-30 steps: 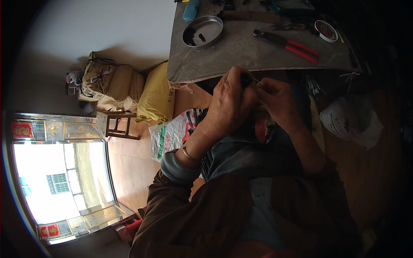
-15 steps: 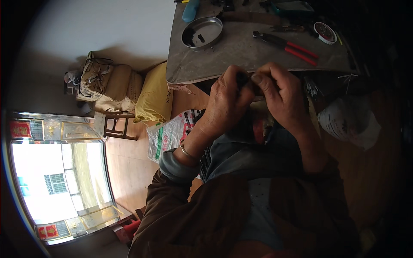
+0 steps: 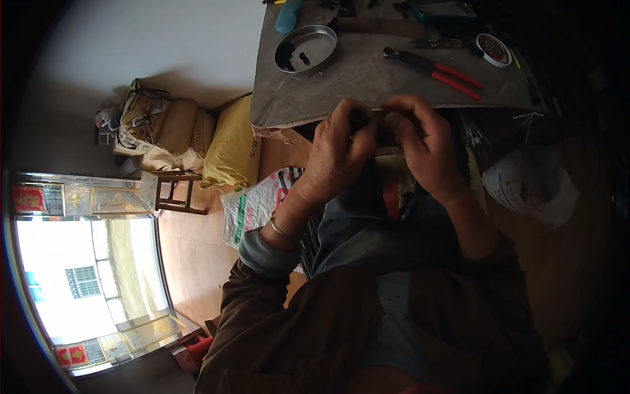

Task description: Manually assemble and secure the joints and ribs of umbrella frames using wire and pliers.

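Observation:
Just in front of the worktable's near edge, over my lap, both hands work close together. My left hand is closed round a small black object; only its dark end shows between thumb and forefinger, so its kind is unclear. Facing it, my right hand has its fingers curled in and the thumb near the forefinger. Whatever the right fingertips hold, if anything, is too dark and small to make out. On the table beyond lie pliers with red handles and a round metal dish with black bits in it.
The grey worktable also carries a small white-rimmed round container and a light-blue object. At left are a yellow sack, a wooden stool and a printed plastic bag. A white bag hangs at right.
My hands have drawn slightly apart, the left shifting a little to the left. The right fingers have loosened a bit. The whole view has shifted slightly.

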`<state>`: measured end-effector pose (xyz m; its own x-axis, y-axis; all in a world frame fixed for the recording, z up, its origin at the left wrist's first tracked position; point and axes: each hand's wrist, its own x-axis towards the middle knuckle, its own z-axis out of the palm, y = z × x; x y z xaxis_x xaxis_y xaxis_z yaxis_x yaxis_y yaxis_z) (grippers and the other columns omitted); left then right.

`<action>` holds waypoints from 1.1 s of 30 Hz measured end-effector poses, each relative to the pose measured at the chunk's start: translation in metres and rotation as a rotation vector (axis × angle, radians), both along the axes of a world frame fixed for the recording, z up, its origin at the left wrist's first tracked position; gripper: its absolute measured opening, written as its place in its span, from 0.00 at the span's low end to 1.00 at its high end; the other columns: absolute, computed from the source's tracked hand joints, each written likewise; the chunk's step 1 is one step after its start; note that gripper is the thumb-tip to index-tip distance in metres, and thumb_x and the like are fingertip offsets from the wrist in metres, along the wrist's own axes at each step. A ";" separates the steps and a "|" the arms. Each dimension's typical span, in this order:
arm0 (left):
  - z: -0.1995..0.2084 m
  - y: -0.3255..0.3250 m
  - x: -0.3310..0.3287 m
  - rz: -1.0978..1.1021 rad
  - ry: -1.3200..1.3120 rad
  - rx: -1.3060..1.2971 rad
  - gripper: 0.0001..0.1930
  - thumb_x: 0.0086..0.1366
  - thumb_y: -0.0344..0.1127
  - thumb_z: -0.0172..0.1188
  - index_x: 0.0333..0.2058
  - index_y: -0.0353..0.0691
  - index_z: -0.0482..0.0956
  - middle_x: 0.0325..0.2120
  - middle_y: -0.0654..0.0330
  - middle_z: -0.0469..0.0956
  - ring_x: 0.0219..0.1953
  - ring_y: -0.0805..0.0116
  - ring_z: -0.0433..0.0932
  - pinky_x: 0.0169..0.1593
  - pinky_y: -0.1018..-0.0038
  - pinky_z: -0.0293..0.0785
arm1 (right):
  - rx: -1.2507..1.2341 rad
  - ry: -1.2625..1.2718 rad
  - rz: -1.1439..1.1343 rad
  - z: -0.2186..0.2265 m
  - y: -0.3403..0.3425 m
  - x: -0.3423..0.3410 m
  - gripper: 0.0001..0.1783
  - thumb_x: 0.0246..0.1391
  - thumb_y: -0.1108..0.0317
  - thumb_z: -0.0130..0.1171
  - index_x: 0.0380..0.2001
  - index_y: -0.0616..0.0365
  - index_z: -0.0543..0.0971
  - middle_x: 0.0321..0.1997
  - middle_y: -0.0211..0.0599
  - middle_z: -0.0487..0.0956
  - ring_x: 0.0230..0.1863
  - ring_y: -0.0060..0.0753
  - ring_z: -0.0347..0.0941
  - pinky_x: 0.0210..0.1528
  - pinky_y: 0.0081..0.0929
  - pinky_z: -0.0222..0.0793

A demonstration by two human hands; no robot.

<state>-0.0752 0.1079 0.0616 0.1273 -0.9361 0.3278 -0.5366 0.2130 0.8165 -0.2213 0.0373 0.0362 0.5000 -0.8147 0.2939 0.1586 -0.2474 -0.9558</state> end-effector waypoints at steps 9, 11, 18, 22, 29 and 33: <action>0.009 0.001 0.004 -0.093 -0.064 0.017 0.11 0.58 0.31 0.52 0.39 0.34 0.67 0.27 0.48 0.75 0.31 0.50 0.77 0.36 0.65 0.72 | -0.819 -0.024 -0.076 0.006 -0.022 -0.007 0.10 0.47 0.76 0.63 0.36 0.58 0.76 0.33 0.35 0.76 0.31 0.34 0.76 0.30 0.26 0.73; 0.009 -0.001 0.002 -0.107 -0.076 0.021 0.12 0.58 0.31 0.53 0.39 0.34 0.67 0.27 0.48 0.75 0.31 0.49 0.77 0.36 0.65 0.71 | -0.868 -0.036 -0.085 0.007 -0.024 -0.007 0.08 0.49 0.76 0.62 0.34 0.58 0.75 0.30 0.35 0.75 0.29 0.34 0.75 0.28 0.24 0.71; 0.009 -0.002 -0.001 -0.176 -0.057 0.022 0.12 0.58 0.32 0.54 0.39 0.34 0.67 0.29 0.48 0.75 0.32 0.48 0.76 0.37 0.65 0.71 | -0.168 0.087 0.177 0.024 -0.016 -0.021 0.06 0.60 0.68 0.52 0.32 0.60 0.74 0.23 0.27 0.72 0.23 0.20 0.68 0.23 0.18 0.64; 0.009 -0.002 -0.007 -0.214 -0.063 -0.001 0.11 0.58 0.32 0.54 0.38 0.35 0.67 0.30 0.48 0.75 0.33 0.48 0.76 0.38 0.65 0.71 | 0.434 0.042 0.484 0.032 -0.022 -0.033 0.11 0.62 0.64 0.49 0.31 0.60 0.74 0.22 0.22 0.69 0.22 0.14 0.64 0.25 0.18 0.65; -0.004 0.013 -0.017 -0.372 0.580 0.202 0.10 0.66 0.35 0.50 0.41 0.36 0.65 0.26 0.60 0.73 0.28 0.75 0.72 0.33 0.78 0.68 | 0.190 0.135 0.408 0.029 -0.046 -0.045 0.08 0.59 0.66 0.54 0.30 0.58 0.74 0.25 0.24 0.73 0.25 0.16 0.68 0.28 0.17 0.66; -0.005 0.006 -0.019 -0.284 0.654 0.004 0.17 0.72 0.47 0.41 0.40 0.37 0.67 0.20 0.68 0.66 0.21 0.80 0.62 0.26 0.82 0.61 | -0.756 0.533 -0.318 -0.011 -0.120 -0.043 0.13 0.48 0.62 0.65 0.26 0.57 0.73 0.27 0.31 0.72 0.30 0.31 0.71 0.32 0.32 0.66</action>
